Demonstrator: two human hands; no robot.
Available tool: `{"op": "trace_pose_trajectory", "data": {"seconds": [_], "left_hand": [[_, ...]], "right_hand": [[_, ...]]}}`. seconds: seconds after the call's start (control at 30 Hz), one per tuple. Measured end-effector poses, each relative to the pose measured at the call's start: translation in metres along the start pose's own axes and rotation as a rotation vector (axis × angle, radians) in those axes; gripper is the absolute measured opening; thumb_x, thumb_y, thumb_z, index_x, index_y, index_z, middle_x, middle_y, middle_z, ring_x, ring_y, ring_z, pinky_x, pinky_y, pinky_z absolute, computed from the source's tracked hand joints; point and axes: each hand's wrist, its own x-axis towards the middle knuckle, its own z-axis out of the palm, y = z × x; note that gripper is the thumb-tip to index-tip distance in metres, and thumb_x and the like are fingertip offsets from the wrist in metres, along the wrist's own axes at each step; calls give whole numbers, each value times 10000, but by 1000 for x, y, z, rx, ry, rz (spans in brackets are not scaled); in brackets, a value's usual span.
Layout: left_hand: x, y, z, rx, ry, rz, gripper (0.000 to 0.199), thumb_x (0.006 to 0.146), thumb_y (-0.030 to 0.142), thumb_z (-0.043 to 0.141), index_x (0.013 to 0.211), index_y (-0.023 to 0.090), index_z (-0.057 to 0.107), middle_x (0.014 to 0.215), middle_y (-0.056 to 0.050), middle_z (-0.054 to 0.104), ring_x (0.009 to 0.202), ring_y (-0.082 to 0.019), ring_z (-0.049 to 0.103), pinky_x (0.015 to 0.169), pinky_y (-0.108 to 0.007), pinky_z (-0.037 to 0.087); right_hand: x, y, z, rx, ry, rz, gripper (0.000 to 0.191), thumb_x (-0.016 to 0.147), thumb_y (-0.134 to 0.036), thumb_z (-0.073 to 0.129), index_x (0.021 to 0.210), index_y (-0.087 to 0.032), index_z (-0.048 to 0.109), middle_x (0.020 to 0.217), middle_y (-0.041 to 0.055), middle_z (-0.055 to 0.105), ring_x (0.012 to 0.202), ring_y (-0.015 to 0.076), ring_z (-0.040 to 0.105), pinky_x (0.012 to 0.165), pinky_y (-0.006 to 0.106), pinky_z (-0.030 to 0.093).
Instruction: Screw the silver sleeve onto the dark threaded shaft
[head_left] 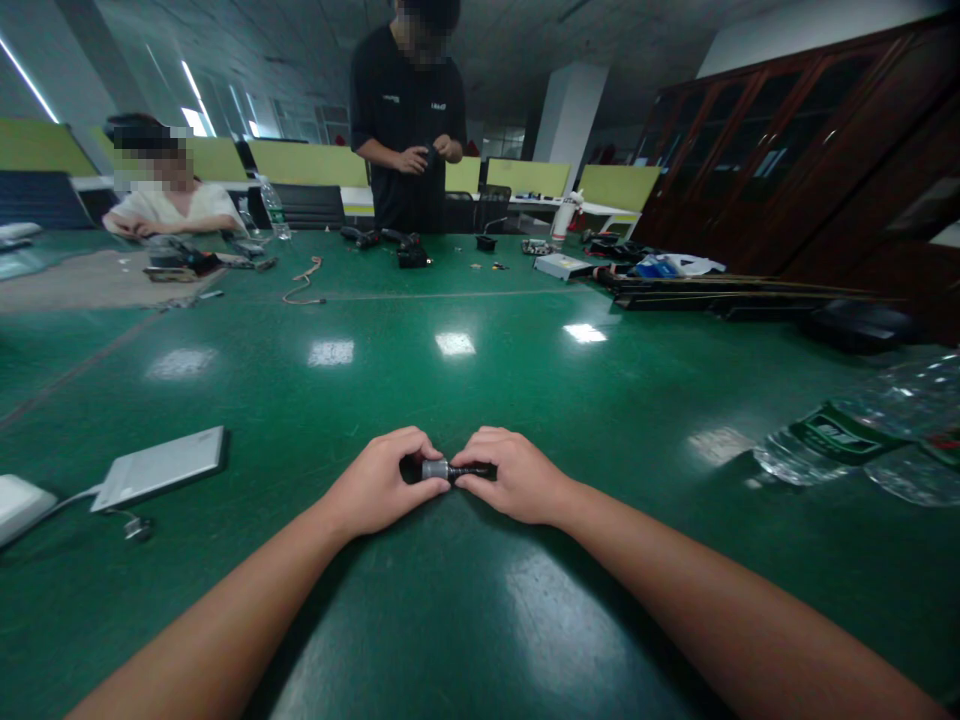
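Note:
Close to the middle of the green table, my left hand has thumb and fingers closed around a small grey metal cylinder with a dark thin shaft. My right hand pinches the dark shaft end from the other side. The piece lies level between the hands, low over the tabletop or on it; which one, I cannot tell. Fingers hide part of both its ends, and its exact kind is too small to make out.
Left of my hands lies a flat white device with a cable. Large plastic water bottles lie on the right. Across the green table are a thin cable, black tools and a grey box. Two people are beyond.

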Motion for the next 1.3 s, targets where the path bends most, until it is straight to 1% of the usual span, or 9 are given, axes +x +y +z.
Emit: {"op": "trace_pose_trajectory", "data": {"seconds": [0.23,0.9,1.1,1.3], "left_hand": [[0,-1,0,-4,-3,6,164,783,291,732,845,183,627,866,-18,662,820,-187,616,744,-294,456],[1,-1,0,14,-9,14,165,796,309,721,853,185,628,879,-31,668,825,-192,618,752,-308,468],[1,0,0,21,-12,8,162,798,311,718,856,185,634,873,-30,667,824,-193,618,749,-303,464],[1,0,0,27,16,-20,165,790,306,720,844,181,627,862,-25,665,802,-189,613,726,-299,459]], "right_hand": [[-1,1,-3,-2,1,-11,137,828,-183,685,953,-181,741,845,49,729,821,181,622,785,315,464],[-3,2,-8,-7,-6,36,128,774,-154,703,897,-176,734,788,39,703,771,175,617,755,309,457],[-2,2,-6,-10,8,69,89,785,-235,739,856,-181,730,765,30,693,744,160,606,712,285,448],[-4,9,-8,-25,36,96,58,764,-186,732,821,-180,725,756,25,677,744,158,599,709,283,454]]}}
